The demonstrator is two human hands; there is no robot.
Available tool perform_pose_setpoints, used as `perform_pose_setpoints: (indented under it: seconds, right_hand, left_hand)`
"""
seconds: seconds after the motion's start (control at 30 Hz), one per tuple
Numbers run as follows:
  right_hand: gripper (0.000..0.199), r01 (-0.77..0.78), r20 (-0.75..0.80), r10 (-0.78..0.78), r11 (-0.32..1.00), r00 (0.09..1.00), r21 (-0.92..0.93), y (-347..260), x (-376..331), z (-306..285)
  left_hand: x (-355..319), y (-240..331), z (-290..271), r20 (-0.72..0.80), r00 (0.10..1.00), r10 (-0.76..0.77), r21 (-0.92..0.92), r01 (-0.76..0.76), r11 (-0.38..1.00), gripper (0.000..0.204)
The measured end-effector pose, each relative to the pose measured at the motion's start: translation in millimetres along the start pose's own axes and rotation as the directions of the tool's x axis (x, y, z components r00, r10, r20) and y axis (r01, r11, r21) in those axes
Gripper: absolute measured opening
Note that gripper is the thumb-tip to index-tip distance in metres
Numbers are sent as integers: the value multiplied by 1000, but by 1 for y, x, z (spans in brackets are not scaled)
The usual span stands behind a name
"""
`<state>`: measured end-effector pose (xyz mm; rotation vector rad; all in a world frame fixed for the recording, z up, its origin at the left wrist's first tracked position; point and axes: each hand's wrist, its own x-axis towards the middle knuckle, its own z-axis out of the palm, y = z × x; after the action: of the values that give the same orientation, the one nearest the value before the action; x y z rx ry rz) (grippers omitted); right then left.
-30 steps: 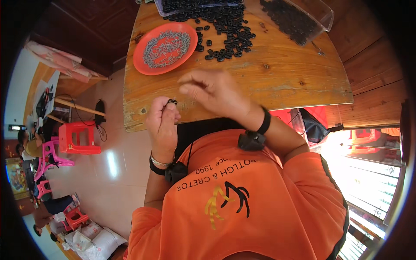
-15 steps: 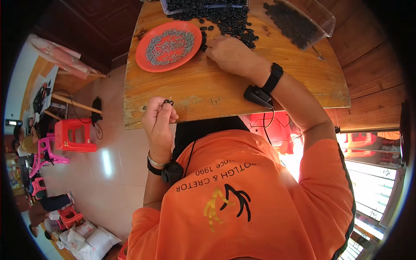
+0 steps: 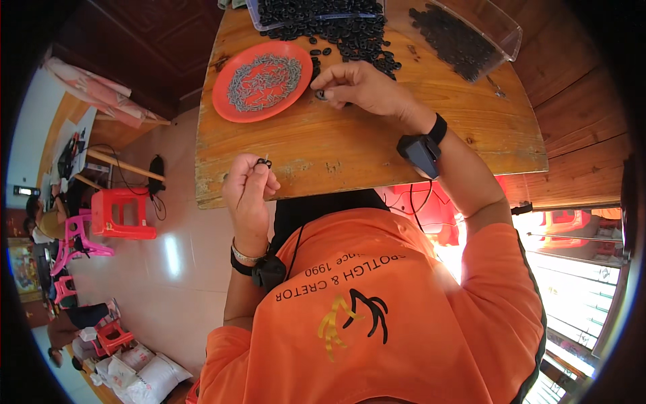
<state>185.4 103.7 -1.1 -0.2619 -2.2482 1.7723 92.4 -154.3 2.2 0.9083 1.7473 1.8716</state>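
Note:
At the table's near left edge, my left hand [image 3: 246, 187] pinches a small black oval piece [image 3: 262, 162] between thumb and forefinger. A thin metal screw stands up from that piece. Farther ahead, my right hand [image 3: 367, 89] is beside the orange-red plate [image 3: 223, 102], its fingertips closed on another small black oval piece [image 3: 319, 95]. Many short silvery screws [image 3: 259, 82] lie spread on the plate. Beyond my right hand a loose heap of black oval pieces [image 3: 363, 47] covers the tabletop.
A clear bin [image 3: 257, 19] of black pieces sits at the far edge, and a tilted clear box [image 3: 508, 50] with more is at the far right. The wooden table [image 3: 404, 151] ends just before my body. Red stools [image 3: 124, 214] and people are off to the left.
My right hand has drawn back slightly from the edge of the black heap and now shows a black oval piece at its fingertips. My left hand keeps its pinch nearly still.

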Motion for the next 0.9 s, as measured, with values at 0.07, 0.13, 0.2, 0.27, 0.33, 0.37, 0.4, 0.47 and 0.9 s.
perform_pose_setpoints:
  seconds: [0.07,0.13,0.2,0.27,0.33,0.37,0.4,0.47,0.9]
  right_hand:
    - [23,-29,63,20,990,998,136,-1,-4,5]
    - [25,-41,79,27,982,997,185,-9,-8,9]
    - [26,-55,96,33,971,995,234,-15,-9,11]
    - [27,-75,130,43,963,991,260,-16,-8,11]
    - [28,-83,135,46,955,990,283,-14,-8,10]
    - [28,-93,143,51,948,988,303,-14,-8,9]
    - [28,-89,141,48,948,989,305,-13,-9,9]
    - [28,-72,144,25,940,989,335,-12,-8,7]
    - [18,-73,145,68,997,987,27,5,-5,19]
  left_hand:
    - [4,0,3,21,1000,0,-6,0,1000,12]
    - [7,1,6,41,999,-2,-11,2,1000,13]
    - [11,2,10,40,999,-22,-53,25,998,13]
    - [17,-1,13,60,997,-44,-74,49,996,13]
    - [22,-4,17,79,995,-65,-95,72,993,13]
    - [25,-5,19,101,991,-83,-118,95,988,13]
    - [27,-6,21,124,987,-101,-140,118,983,13]
    - [31,-10,25,148,982,-119,-158,143,977,13]
    - [33,-29,34,225,961,-162,-246,216,945,14]
